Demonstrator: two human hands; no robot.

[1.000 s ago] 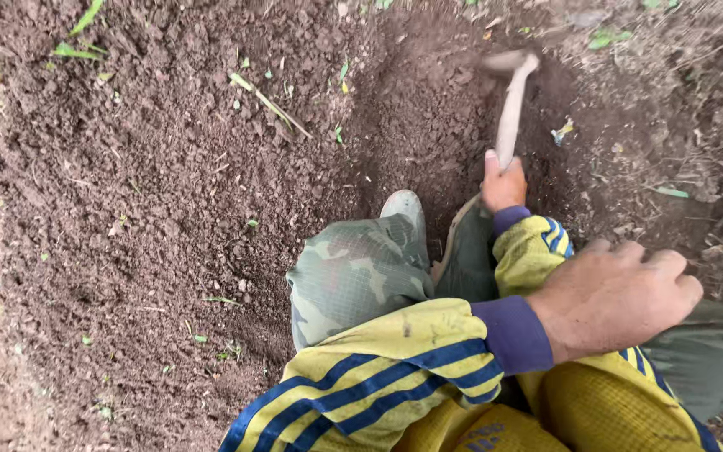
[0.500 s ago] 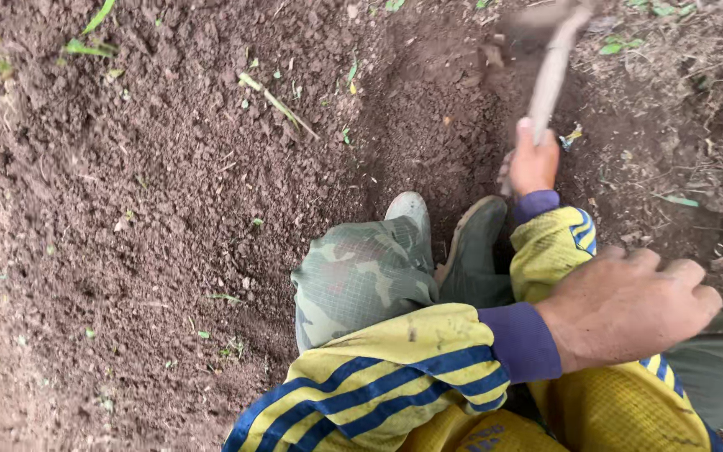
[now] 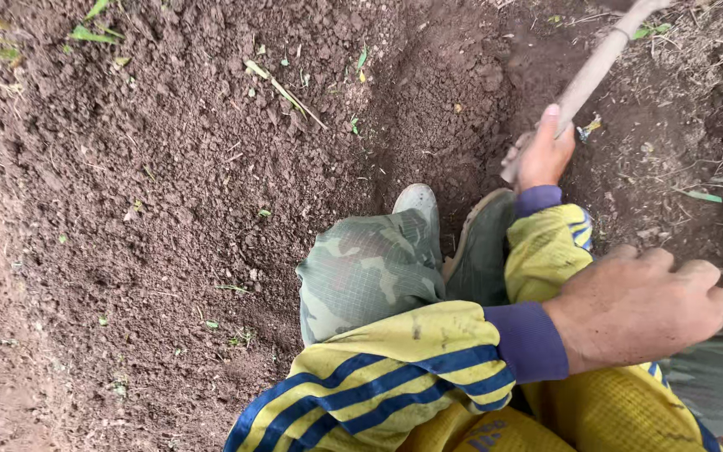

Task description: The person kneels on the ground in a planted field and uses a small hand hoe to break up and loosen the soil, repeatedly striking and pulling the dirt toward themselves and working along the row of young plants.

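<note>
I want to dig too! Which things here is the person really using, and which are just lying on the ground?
In use:
- wooden tool handle, gripped by the right hand
- dug-out soil in front of the shoes

Just lying about:
- dry stalk
- green leaf bits
- left hand, resting on the knee, holding nothing

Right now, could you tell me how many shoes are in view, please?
2: a pale shoe at centre on the soil, and a darker shoe just right of it, partly hidden by a yellow sleeve.
</note>
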